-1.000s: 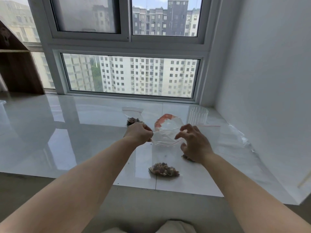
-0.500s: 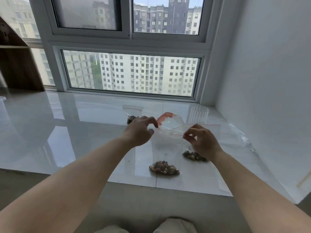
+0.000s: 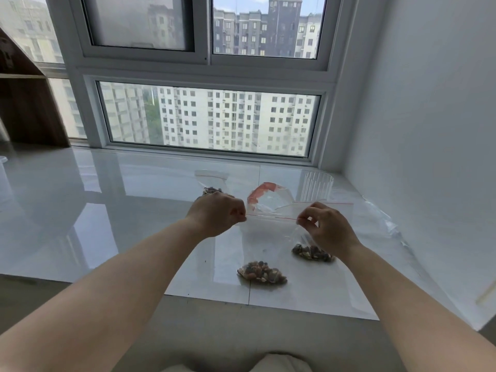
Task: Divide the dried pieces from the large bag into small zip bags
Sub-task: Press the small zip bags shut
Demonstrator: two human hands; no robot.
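A small clear zip bag [image 3: 265, 237] with a red seal line hangs upright over the sill, and a clump of brown dried pieces [image 3: 261, 272] fills its bottom. My left hand [image 3: 218, 214] pinches the left end of its seal strip. My right hand [image 3: 326, 229] pinches the right end, so the strip is stretched straight between them. A second small bag of dried pieces [image 3: 312, 253] lies under my right hand. A third one [image 3: 212, 185] lies behind my left hand. The large bag [image 3: 269, 198] with a red top stands just beyond the strip.
The glossy white sill [image 3: 107, 210] ends at a front edge close to me. A clear ribbed plastic cup [image 3: 318, 187] stands at the back right. Crumpled clear plastic [image 3: 386, 226] lies along the right wall. A wooden shelf [image 3: 24, 103] stands at the far left.
My right hand has moved right along the seal strip, away from the left hand. The bag's top, gaping a second ago, is now a straight closed line. The camera has tilted slightly.
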